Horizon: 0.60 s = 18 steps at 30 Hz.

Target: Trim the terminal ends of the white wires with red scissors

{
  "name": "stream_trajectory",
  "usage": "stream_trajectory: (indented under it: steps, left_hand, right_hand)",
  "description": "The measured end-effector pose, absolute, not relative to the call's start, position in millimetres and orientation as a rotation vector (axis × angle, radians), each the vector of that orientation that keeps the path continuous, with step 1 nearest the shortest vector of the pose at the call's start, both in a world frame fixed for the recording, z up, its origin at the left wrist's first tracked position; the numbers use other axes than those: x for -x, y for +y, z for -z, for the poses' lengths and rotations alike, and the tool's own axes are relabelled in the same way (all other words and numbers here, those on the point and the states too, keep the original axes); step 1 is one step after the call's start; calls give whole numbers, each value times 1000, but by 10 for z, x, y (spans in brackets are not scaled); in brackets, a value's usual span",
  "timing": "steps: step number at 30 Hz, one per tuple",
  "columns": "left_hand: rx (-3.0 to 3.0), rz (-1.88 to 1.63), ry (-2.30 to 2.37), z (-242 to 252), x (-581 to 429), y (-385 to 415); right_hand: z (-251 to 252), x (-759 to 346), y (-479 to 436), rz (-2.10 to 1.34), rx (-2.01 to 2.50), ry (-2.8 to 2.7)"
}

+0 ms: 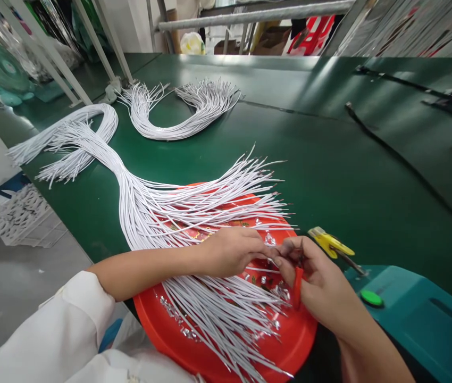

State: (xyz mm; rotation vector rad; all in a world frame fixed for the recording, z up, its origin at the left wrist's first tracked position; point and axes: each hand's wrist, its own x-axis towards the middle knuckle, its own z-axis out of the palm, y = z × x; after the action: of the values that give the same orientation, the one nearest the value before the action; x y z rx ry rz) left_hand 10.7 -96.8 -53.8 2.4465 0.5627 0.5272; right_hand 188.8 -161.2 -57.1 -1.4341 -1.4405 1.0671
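Observation:
My left hand (232,251) reaches over a spread bundle of white wires (146,205), fingers closed in a pinch on a white wire, whose end is mostly hidden by the fingertips. Close against those fingertips, my right hand (324,279) is closed around a small tool with a red handle (297,287); its jaws are hidden, so I cannot tell its exact kind. Below both hands is a round red tray (146,314). Small shiny silver pieces (282,290) lie scattered on it. Wires fan out across the tray on both sides of my left forearm.
More white wire bundles (170,133) lie farther back on the green table (309,175). At right stands a teal machine (421,314) with a green button, beside a yellow-handled clamp (332,243). A black cable (409,165) crosses the table. A white crate (30,218) stands on the floor at left.

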Motion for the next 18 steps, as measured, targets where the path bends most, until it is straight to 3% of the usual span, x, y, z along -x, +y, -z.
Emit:
stream_trajectory:
  steps: [11, 18]
  left_hand:
    - [-2394, -656, 585, 567, -111, -969]
    - [-2489, -505, 607, 525, -109, -960]
  right_hand:
    - [506, -1928, -1595, -1274, 1486, -1116]
    - [588, -1959, -1616, -1120, 1487, -1358]
